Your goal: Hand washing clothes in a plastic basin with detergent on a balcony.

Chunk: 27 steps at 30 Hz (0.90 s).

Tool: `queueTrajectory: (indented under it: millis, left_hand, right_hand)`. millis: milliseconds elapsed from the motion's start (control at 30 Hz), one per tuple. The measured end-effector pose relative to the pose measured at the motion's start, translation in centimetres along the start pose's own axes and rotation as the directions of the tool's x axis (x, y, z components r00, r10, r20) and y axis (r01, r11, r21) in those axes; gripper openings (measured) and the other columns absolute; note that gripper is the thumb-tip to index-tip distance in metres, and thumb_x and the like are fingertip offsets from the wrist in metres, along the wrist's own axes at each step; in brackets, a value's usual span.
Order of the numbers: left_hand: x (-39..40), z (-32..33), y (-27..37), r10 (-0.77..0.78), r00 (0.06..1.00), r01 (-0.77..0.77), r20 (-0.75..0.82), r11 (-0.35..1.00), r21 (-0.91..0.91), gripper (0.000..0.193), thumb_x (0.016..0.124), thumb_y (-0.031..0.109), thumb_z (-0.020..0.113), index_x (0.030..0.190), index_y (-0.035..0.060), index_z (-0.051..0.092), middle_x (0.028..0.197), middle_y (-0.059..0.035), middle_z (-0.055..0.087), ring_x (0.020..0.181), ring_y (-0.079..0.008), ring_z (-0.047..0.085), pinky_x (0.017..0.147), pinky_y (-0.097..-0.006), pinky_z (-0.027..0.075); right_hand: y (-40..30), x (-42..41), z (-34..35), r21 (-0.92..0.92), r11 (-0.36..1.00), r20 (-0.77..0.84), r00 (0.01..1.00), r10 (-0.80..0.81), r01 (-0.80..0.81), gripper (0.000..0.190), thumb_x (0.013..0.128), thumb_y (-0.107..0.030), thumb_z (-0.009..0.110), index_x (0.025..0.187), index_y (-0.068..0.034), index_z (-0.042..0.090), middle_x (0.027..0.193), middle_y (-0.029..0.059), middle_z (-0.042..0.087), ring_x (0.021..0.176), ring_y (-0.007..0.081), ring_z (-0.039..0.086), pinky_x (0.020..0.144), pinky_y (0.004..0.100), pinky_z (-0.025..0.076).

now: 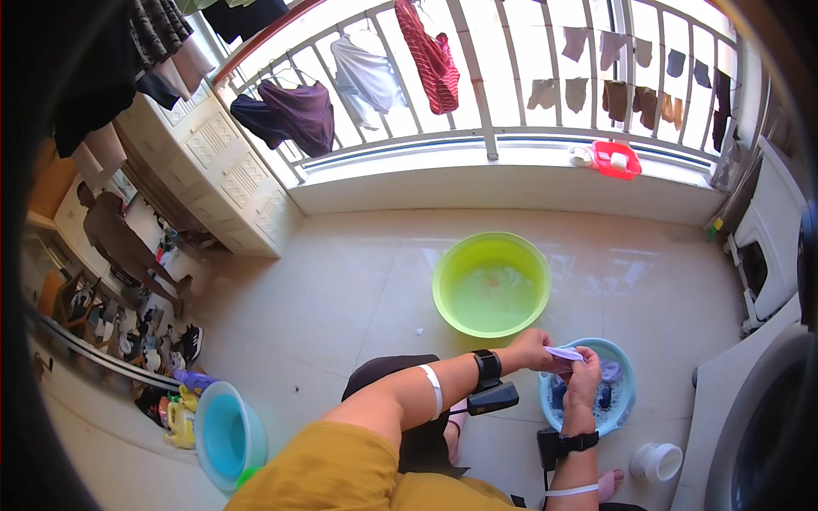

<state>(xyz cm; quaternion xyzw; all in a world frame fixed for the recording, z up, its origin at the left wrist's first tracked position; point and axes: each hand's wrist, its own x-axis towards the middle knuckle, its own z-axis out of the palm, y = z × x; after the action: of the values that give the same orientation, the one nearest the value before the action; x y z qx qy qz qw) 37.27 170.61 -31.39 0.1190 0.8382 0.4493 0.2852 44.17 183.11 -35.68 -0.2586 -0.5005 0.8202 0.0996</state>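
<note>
Between my two hands a small light purple cloth is stretched over a light blue plastic basin. My left hand grips its left end, and my right hand pinches the right end. Soapy water with suds fills the basin, where a purple cloth and dark blue cloth lie. Just beyond my hands stands a lime green basin with cloudy water inside. A white plastic tub is on the floor at the lower right of the blue basin.
A blue basin leans at lower left beside detergent bottles. At right are a washing machine and a white folded appliance or furniture piece. Laundry hangs along the window railing. A person stands far left near shoes.
</note>
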Motion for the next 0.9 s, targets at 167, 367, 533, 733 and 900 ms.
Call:
queueTrajectory:
  millis: [167,367,533,733,900]
  left_hand:
    - [1.5,0.2,-2.8,0.072,0.973,-0.046,-0.220,0.992,0.120,0.019,0.068,0.015,0.065,0.077,0.0018,0.055,0.071,-0.0152,0.061,0.063,-0.0220,0.060,0.053,-0.0314,0.047]
    - [1.1,0.0,-0.8,-0.067,0.976,-0.004,-0.205,0.945,-0.328,0.021,0.069,0.007,0.059,0.088,0.0013,0.050,0.074,-0.0116,0.058,0.062,-0.0213,0.058,0.055,-0.0310,0.048]
    - [-0.6,-0.1,1.7,0.082,0.994,-0.104,-0.068,0.891,-0.442,0.029,0.068,0.008,0.064,0.092,-0.0009,0.049,0.077,-0.0106,0.058,0.065,-0.0151,0.057,0.057,-0.0259,0.047]
    - [-1.0,2.5,1.2,0.246,0.963,-0.212,0.111,0.944,-0.253,0.040,0.063,0.012,0.070,0.094,-0.0011,0.049,0.076,-0.0097,0.058,0.064,-0.0153,0.057,0.059,-0.0258,0.047]
    - [0.3,0.1,0.2,0.096,0.995,-0.097,-0.014,0.981,-0.167,0.032,0.062,0.019,0.072,0.082,0.0024,0.054,0.075,-0.0114,0.060,0.071,-0.0189,0.057,0.062,-0.0319,0.046]
  right_hand:
    - [-1.7,-1.2,1.2,0.178,0.981,0.183,0.982,0.043,-0.076,0.021,0.079,-0.002,0.052,0.100,-0.003,0.047,0.090,0.0077,0.054,0.077,0.0126,0.056,0.062,0.0245,0.048]
    - [-1.3,-1.7,1.9,-0.192,0.969,0.140,0.981,-0.132,0.158,0.028,0.075,-0.003,0.061,0.100,-0.001,0.049,0.084,0.0062,0.057,0.071,0.0115,0.056,0.060,0.0224,0.047]
    - [-0.8,-0.5,0.3,-0.407,0.903,0.111,0.988,-0.104,0.141,0.019,0.074,-0.005,0.060,0.091,-0.001,0.054,0.071,0.0055,0.059,0.061,0.0102,0.056,0.052,0.0223,0.046]
    - [2.3,1.8,-2.8,-0.340,0.920,0.000,0.979,-0.204,0.192,0.019,0.072,0.003,0.050,0.090,0.001,0.056,0.078,0.0054,0.058,0.068,0.0145,0.057,0.064,0.0270,0.049]
    - [-1.0,-0.5,0.5,-0.408,0.820,0.063,0.908,-0.414,0.402,0.024,0.072,0.006,0.048,0.095,0.003,0.053,0.084,0.0095,0.059,0.077,0.0136,0.057,0.071,0.0255,0.047]
